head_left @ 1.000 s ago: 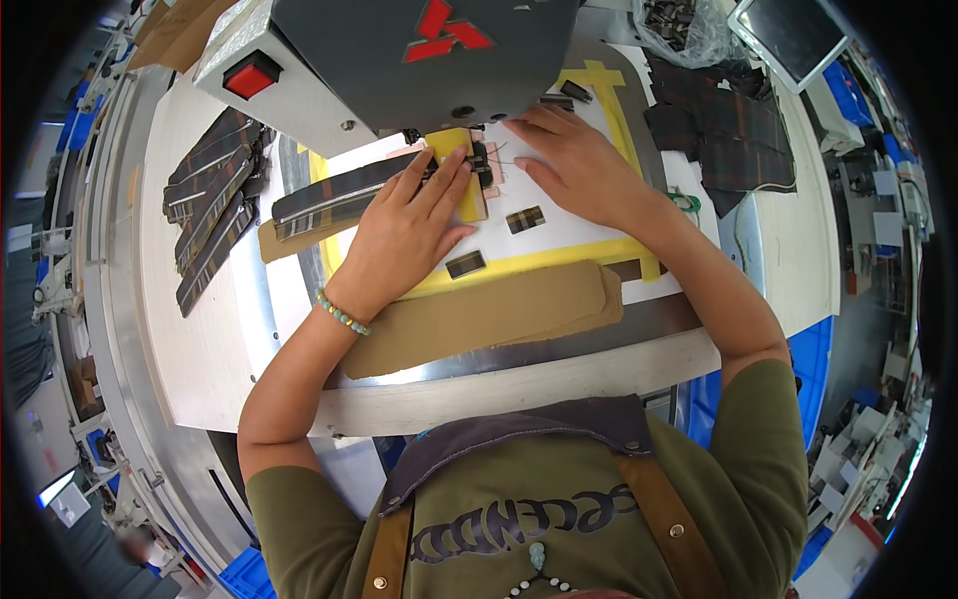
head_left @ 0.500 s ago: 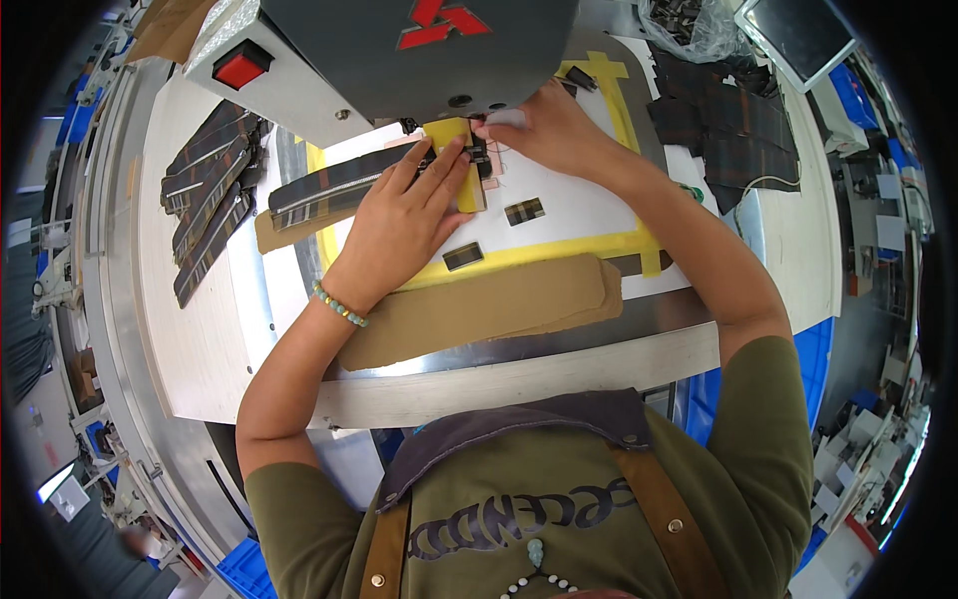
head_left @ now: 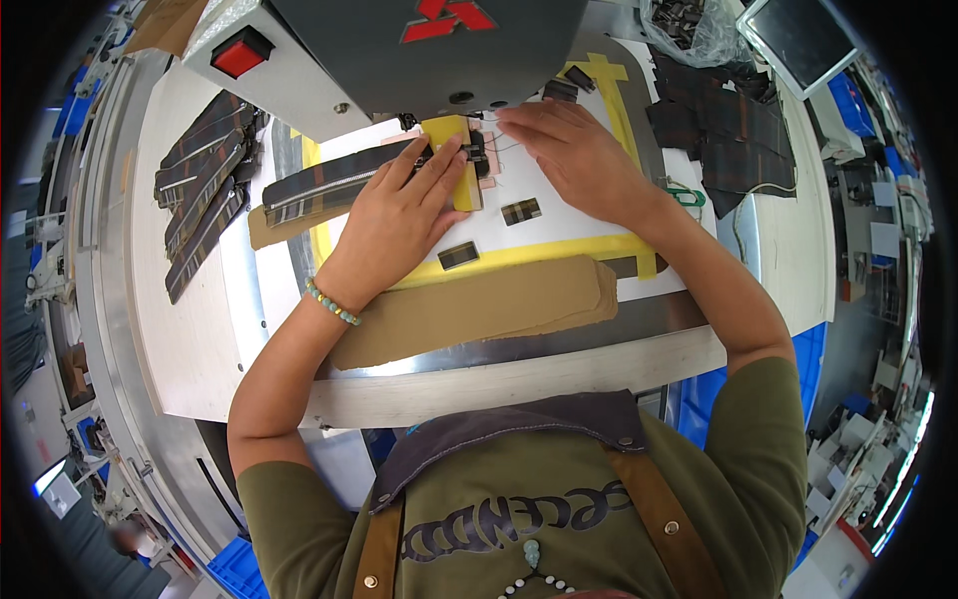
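Observation:
My left hand (head_left: 394, 225) lies with fingers stretched across a yellow block (head_left: 457, 190) and the inner end of a dark fabric strip (head_left: 314, 185), which has a pale lengthwise band and rests over brown card. My right hand (head_left: 564, 160) hovers just right of small black fittings and fine threads under the machine head (head_left: 459, 60), fingers extended and slightly bent, nothing visible in them. Small plaid pieces (head_left: 521, 211) lie on the white, yellow-taped work surface (head_left: 544, 235). The machine's working point is partly hidden by the head and fingers.
Several dark plaid strips (head_left: 205, 170) are piled left. Dark fabric pieces (head_left: 733, 140), a plastic bag of small parts (head_left: 689, 30) and a screen (head_left: 796, 40) are right. Cardboard strips (head_left: 469, 309) lie along the front edge (head_left: 519, 384). A blue bin (head_left: 689, 399) sits below.
My right hand reached up-left to the threads by the yellow block half a second ago and has since drawn slightly rightward, fingers straighter. My left hand stays on the block, shifted slightly in view.

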A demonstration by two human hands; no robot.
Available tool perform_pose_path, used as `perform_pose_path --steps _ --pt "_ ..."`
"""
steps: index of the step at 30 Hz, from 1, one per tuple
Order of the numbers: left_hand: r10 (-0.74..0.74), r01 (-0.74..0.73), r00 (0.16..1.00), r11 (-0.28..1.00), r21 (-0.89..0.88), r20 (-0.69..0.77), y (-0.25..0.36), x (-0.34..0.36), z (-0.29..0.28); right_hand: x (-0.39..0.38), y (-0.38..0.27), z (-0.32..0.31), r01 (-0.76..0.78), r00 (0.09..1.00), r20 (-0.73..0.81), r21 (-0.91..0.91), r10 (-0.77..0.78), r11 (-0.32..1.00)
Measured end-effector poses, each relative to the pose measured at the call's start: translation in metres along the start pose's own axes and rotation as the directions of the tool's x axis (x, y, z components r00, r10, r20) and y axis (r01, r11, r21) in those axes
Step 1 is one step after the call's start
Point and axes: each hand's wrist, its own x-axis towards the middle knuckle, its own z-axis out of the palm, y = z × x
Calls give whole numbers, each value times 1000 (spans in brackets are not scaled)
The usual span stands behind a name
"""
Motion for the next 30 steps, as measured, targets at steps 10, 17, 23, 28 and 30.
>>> perform_pose_path --steps 10,17,23,28,30 --pt "-20 20 1000 1000 -13 -9 -20 25 10 10 30 11 21 1000 -8 -79 -21 997" --pt "-29 29 999 999 -21 -21 -19 24 10 12 27 7 38 999 1 -99 -38 994" --pt "-25 25 1000 999 -37 -1 -17 26 7 13 24 3 23 1000 16 -104 -21 994" --pt "-33 32 999 999 -44 -13 -18 28 9 12 25 3 20 1000 -5 -80 -20 997" --pt "-28 27 999 999 -41 -23 -22 28 10 13 28 5 34 999 -22 -63 -35 997"
